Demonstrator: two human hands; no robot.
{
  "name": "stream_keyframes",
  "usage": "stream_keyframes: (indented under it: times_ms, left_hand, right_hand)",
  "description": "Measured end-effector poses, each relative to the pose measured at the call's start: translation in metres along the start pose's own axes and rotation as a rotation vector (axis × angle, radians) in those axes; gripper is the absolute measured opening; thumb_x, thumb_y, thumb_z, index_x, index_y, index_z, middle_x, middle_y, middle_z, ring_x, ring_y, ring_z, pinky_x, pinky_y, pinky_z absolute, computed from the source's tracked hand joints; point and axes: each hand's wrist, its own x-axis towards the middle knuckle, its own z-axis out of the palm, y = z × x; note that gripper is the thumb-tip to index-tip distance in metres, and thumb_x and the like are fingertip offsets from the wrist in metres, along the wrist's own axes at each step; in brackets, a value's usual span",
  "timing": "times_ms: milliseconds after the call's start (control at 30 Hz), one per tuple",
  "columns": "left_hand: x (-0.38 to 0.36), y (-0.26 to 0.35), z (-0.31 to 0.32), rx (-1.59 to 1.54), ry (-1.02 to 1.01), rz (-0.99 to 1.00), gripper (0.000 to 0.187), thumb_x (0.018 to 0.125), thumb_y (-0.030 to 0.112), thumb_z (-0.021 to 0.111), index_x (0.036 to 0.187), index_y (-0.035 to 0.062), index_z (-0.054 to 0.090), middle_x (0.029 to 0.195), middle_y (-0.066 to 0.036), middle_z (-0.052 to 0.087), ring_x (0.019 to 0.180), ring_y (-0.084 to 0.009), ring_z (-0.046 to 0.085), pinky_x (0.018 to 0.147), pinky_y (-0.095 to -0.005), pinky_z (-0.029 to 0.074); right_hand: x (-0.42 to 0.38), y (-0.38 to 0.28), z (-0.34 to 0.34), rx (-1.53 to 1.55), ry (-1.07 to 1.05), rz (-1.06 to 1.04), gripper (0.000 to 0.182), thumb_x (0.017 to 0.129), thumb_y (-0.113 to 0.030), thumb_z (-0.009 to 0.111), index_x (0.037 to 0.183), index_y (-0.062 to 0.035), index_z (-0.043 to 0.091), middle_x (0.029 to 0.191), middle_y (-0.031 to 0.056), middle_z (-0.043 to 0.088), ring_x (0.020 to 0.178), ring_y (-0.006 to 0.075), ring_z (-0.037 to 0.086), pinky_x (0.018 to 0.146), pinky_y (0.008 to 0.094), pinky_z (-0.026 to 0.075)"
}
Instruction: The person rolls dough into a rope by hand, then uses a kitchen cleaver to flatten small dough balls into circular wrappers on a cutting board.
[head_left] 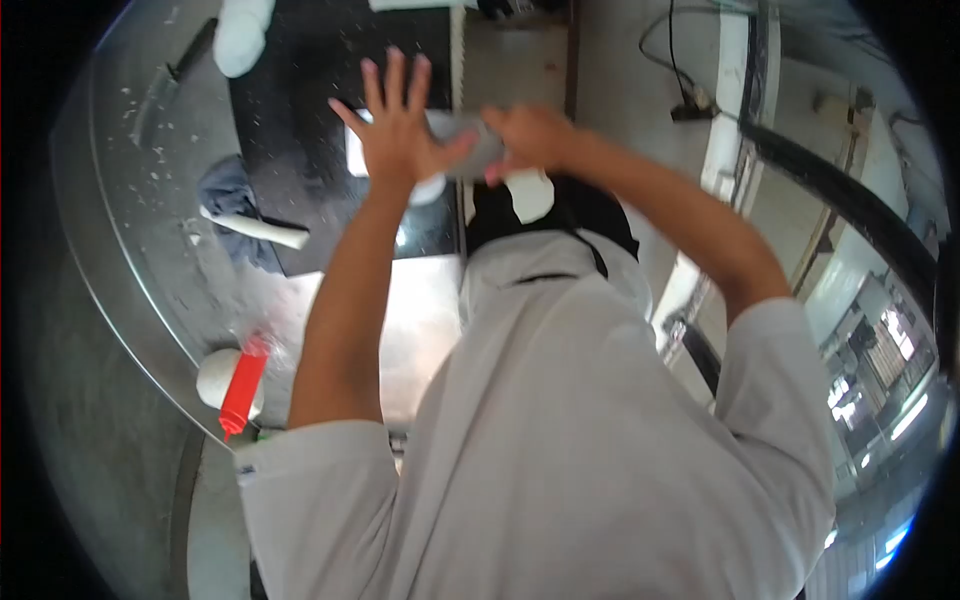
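Note:
My left hand hovers over the dark board with its fingers spread wide; its thumb overlaps a grey, flat, blade-like thing. My right hand is closed round the right end of that grey thing, at the board's right edge. Its exact kind I cannot tell, as it is smeared by motion. White patches show beside my left hand, one at the left of the palm and a rounded one below the thumb.
Left of the board lie a black-handled knife, a dark cloth and a white stick-like piece. Nearer stands a red squeeze bottle against a white round thing. A white lumpy thing sits at the board's far left corner.

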Motion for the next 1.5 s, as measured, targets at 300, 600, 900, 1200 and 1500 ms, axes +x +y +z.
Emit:
stream_keyframes:
  times_ms: [300, 600, 900, 1200, 1500]
  left_hand:
    - [0.002, -0.039, 0.006, 0.017, 0.125, 0.006, 0.115, 0.069, 0.090, 0.065, 0.165, 0.0386, 0.026, 0.173, -0.013, 0.019, 0.159, -0.0417, 0.011, 0.115, -0.0807, 0.009]
    - [0.048, 0.026, -0.051, 0.177, -0.193, -0.397, 0.115, 0.080, 0.081, 0.062, 0.166, 0.0171, 0.022, 0.174, -0.012, 0.015, 0.161, -0.0372, 0.007, 0.124, -0.0698, 0.006]
    - [0.027, 0.031, -0.041, 0.277, -0.440, -0.205, 0.122, 0.077, 0.088, 0.057, 0.168, 0.0187, 0.015, 0.175, -0.016, 0.005, 0.160, -0.0402, 0.000, 0.124, -0.0688, 0.002]
    - [0.015, -0.054, 0.001, -0.054, 0.161, 0.119, 0.108, 0.074, 0.084, 0.067, 0.163, 0.0331, 0.034, 0.171, -0.011, 0.024, 0.159, -0.0398, 0.014, 0.117, -0.0779, 0.011]
    - [0.077, -0.043, -0.033, 0.341, -0.060, 0.016, 0.109, 0.080, 0.060, 0.077, 0.165, 0.0131, 0.026, 0.173, -0.021, 0.010, 0.160, -0.0396, 0.007, 0.127, -0.0620, 0.006]
  right_hand:
    - [0.038, -0.020, -0.029, -0.037, -0.071, -0.163, 0.085, 0.065, -0.049, 0.093, 0.121, 0.0037, 0.057, 0.097, 0.0249, 0.071, 0.099, 0.0432, 0.071, 0.083, 0.0492, 0.058]
    - [0.064, 0.011, -0.082, -0.040, -0.099, -0.352, 0.066, 0.074, -0.042, 0.086, 0.115, 0.0048, 0.065, 0.101, 0.0277, 0.071, 0.091, 0.0433, 0.071, 0.082, 0.0497, 0.057]
    - [0.032, 0.036, -0.015, -0.003, 0.032, -0.269, 0.093, 0.064, -0.062, 0.091, 0.116, 0.0083, 0.060, 0.093, 0.0259, 0.071, 0.086, 0.0450, 0.072, 0.078, 0.0465, 0.059]
    - [0.046, -0.009, -0.006, 0.024, 0.078, -0.230, 0.092, 0.066, -0.057, 0.092, 0.124, 0.0050, 0.057, 0.096, 0.0257, 0.072, 0.094, 0.0434, 0.072, 0.084, 0.0494, 0.058]
    - [0.080, -0.006, -0.060, -0.048, 0.032, -0.047, 0.058, 0.077, -0.038, 0.085, 0.114, 0.0038, 0.067, 0.101, 0.0250, 0.073, 0.094, 0.0417, 0.071, 0.087, 0.0500, 0.056]
